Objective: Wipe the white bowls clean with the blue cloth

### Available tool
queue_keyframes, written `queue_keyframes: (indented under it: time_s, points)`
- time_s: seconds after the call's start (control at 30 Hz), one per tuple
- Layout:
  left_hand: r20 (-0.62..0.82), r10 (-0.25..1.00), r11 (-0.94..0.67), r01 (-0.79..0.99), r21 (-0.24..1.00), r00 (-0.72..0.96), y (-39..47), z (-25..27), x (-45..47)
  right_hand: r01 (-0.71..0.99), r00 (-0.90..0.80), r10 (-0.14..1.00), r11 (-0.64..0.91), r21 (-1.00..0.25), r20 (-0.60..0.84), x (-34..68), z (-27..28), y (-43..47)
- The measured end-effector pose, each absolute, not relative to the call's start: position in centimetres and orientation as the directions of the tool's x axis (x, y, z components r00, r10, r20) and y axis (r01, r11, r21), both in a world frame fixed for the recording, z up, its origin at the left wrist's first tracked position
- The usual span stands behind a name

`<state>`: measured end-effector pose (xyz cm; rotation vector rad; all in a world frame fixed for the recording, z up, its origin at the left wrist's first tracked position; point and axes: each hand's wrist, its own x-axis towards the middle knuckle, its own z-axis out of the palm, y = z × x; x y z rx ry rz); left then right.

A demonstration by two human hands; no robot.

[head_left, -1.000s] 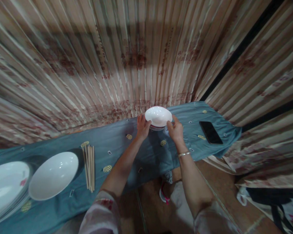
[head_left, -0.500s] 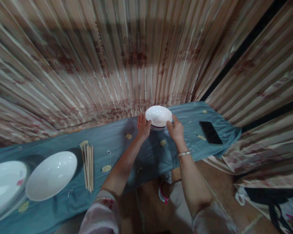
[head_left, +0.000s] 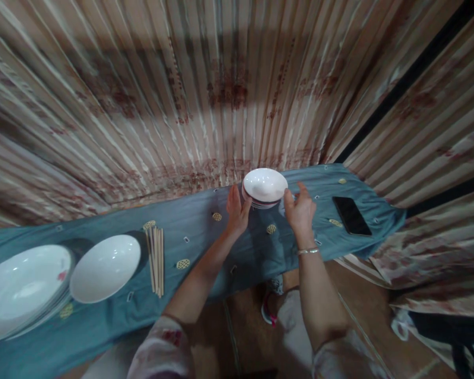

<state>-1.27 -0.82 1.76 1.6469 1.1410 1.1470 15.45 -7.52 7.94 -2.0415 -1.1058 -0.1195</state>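
since the earlier frame: both hands have loosened from the rim, the right one's fingers lifting away, and my view has swung so the tableware sits further right.
left hand: from my end i see the left hand (head_left: pixel 237 213) with thumb and fingers spread wide, thumb at the near left side of the bowls, fingers upright just beside them.
right hand: the right hand (head_left: pixel 300 213) is spread too, index finger extended, thumb close to the right rim; i cannot tell whether it touches.
bowl stack: the small bowl stack (head_left: pixel 265 185) stands near the back edge of the blue cloth (head_left: pixel 199 223), between the hands, bowls nested in one another.
its direction: mouth upward; on my feed the rim shows as an oval, longer from left to right.
inside: the top bowl shows glossy white with bright glints.
large bowl: a large white bowl (head_left: pixel 105 268) opens upward at left, its lining plain white.
dishes: wide dishes (head_left: pixel 27 289) sit stacked beside it, a red mark near the top rim.
chopsticks: wooden chopsticks (head_left: pixel 156 260) lie side by side, lengthwise from front to back.
phone: a dark phone (head_left: pixel 351 216) lies slanted at right.
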Motion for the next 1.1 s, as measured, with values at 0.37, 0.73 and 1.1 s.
queue_keyframes:
  time_s: [0.37,0.73,1.1]
  points:
    - [0.416,0.908,-0.404,0.385,0.830,0.056,-9.9,2.6,-14.4,0.657,0.279,0.824,0.210,-0.724,0.493,5.0,7.1,-7.0]
    - [0.574,0.778,-0.300,0.652,0.696,-0.255,-12.7,3.0,-26.6,0.291,-0.249,0.951,0.252,-0.923,0.182,-9.9,2.2,-8.2]
    - [0.402,0.737,-0.117,0.484,0.867,-0.543,-13.2,1.8,-31.9,0.195,-0.350,0.936,0.029,-0.980,-0.042,-17.5,0.6,-7.7]
